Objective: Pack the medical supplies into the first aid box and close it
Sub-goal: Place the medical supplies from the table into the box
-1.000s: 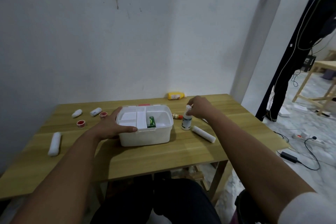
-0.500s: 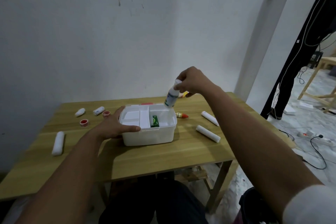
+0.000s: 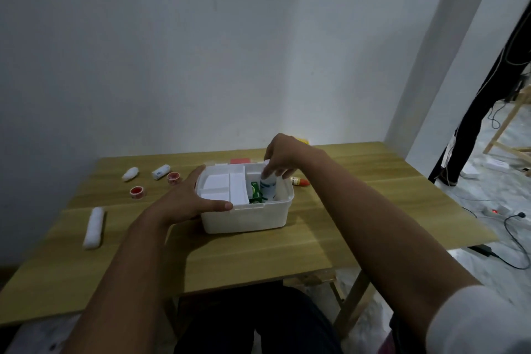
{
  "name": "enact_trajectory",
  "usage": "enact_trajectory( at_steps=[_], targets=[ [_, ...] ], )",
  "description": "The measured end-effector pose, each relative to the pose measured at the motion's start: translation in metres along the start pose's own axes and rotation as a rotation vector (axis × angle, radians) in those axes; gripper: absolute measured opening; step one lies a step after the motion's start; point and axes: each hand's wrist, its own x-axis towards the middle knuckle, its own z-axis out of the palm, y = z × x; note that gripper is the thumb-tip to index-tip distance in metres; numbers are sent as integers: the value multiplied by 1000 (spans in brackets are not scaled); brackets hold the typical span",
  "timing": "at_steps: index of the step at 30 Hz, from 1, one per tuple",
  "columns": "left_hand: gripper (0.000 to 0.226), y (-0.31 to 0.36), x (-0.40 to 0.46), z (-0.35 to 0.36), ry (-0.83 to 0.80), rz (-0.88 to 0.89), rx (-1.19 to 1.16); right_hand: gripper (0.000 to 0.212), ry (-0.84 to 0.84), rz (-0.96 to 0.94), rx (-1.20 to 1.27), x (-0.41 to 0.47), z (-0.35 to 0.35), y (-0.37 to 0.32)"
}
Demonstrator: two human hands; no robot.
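Note:
The white first aid box (image 3: 247, 217) stands open in the middle of the wooden table (image 3: 258, 250), with a white insert tray on its left side. My left hand (image 3: 191, 200) rests flat against the box's left rim, thumb along the front edge. My right hand (image 3: 283, 156) is over the box's right compartment, pinching the top of a white bottle (image 3: 267, 188) that stands upright inside, beside a green packet (image 3: 255, 191). Two small bandage rolls (image 3: 130, 174) (image 3: 160, 171), two red tape rolls (image 3: 138, 192) (image 3: 173, 177) and a long white roll (image 3: 93, 227) lie on the left.
A small orange-tipped bottle (image 3: 298, 181) lies right of the box; a yellow item (image 3: 303, 141) shows behind my right hand by the wall. A red piece (image 3: 239, 160) sits behind the box. Cables and a black stand (image 3: 471, 129) occupy the floor at right.
My right hand lifted the white bottle from the table right of the box, carried it over the box and lowered it into the right compartment. The left hand stayed on the box.

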Motion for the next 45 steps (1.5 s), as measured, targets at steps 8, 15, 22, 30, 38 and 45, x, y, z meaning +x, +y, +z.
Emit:
enact_trajectory(
  at_steps=[8,15,22,30,38,45],
  targets=[
    [90,3,0,-2,-2,71,-9,18,372,68,35,62,-44,58],
    [104,-5,18,-6,15,79,40,60,274,61,-341,130,-10,119],
    [78,-2,35,-6,-7,70,49,76,316,173,-578,173,10,128],
    [88,-3,43,-5,-20,69,15,26,298,115,-494,172,0,134],
    [93,14,24,-2,-13,-14,0,36,521,5,-182,104,-26,104],
    [100,19,7,9,31,-38,-8,19,673,-178,-55,30,-81,54]
  ],
)
